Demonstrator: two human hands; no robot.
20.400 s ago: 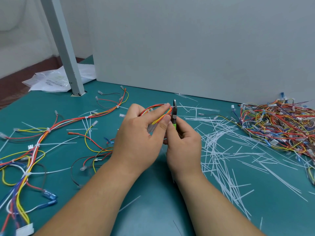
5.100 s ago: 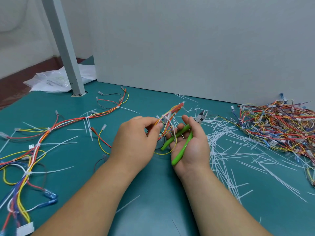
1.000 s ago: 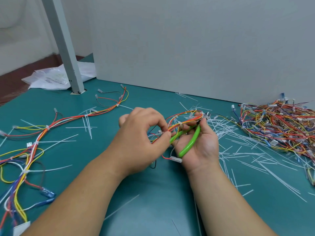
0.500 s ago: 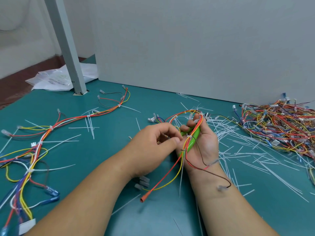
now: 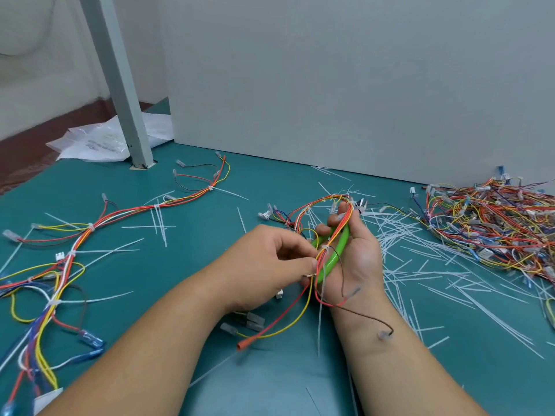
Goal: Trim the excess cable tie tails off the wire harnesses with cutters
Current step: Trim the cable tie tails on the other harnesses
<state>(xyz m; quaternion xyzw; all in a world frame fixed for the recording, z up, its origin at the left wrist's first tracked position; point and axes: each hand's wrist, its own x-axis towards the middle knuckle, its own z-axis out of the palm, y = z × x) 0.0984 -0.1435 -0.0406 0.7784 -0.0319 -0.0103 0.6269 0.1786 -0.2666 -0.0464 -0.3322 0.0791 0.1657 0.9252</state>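
Our left hand (image 5: 264,265) pinches the wire harness (image 5: 322,253) at a tie, fingers clenched on it. Our right hand (image 5: 354,259), palm up, grasps the green-handled cutters (image 5: 338,250) beneath those wires, above the counter (image 5: 186,265).

There is only one view, from a camera on the person's head. It looks forward and down over the green bench (image 5: 180,295), and both forearms come in from the bottom edge. The left hand (image 5: 264,265) and the right hand (image 5: 354,259) are close to the lens, a little below the middle of the frame. The wide angle also takes in the grey wall panel (image 5: 330,85) at the far edge of the bench, and the slanted post (image 5: 120,85) at the upper left. With one camera, no part is shared with another view.
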